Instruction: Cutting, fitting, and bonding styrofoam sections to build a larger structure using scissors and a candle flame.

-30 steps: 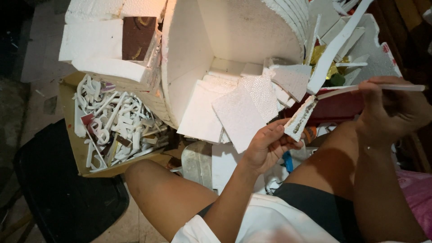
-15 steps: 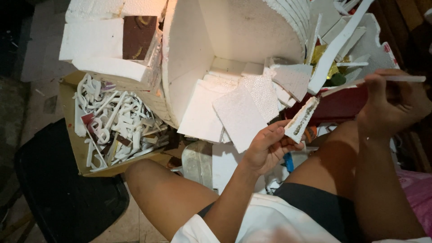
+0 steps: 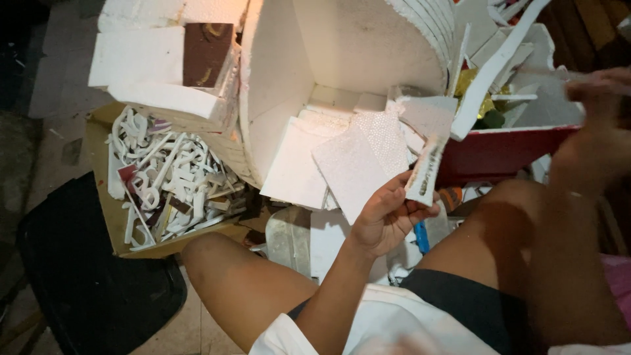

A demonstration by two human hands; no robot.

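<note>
My left hand (image 3: 388, 217) holds a small white foam piece (image 3: 426, 169) upright by its lower end. One long edge of the piece carries a yellowish speckled layer. My right hand (image 3: 599, 92) is raised at the upper right and blurred by motion. Its fingers are closed on a thin white strip (image 3: 545, 70) that shows only as a faint streak. Both forearms reach out over my bare knees.
A big white foam shell (image 3: 342, 59) stands ahead with flat foam sheets (image 3: 355, 164) leaning in it. A red box (image 3: 499, 154) holds foam offcuts. A cardboard tray (image 3: 98, 171) of white cut-out shapes lies left, and a black bag (image 3: 85, 283) sits below it.
My right hand has lifted up and to the right with the thin strip and is now blurred. My left hand has kept the foam piece almost still.
</note>
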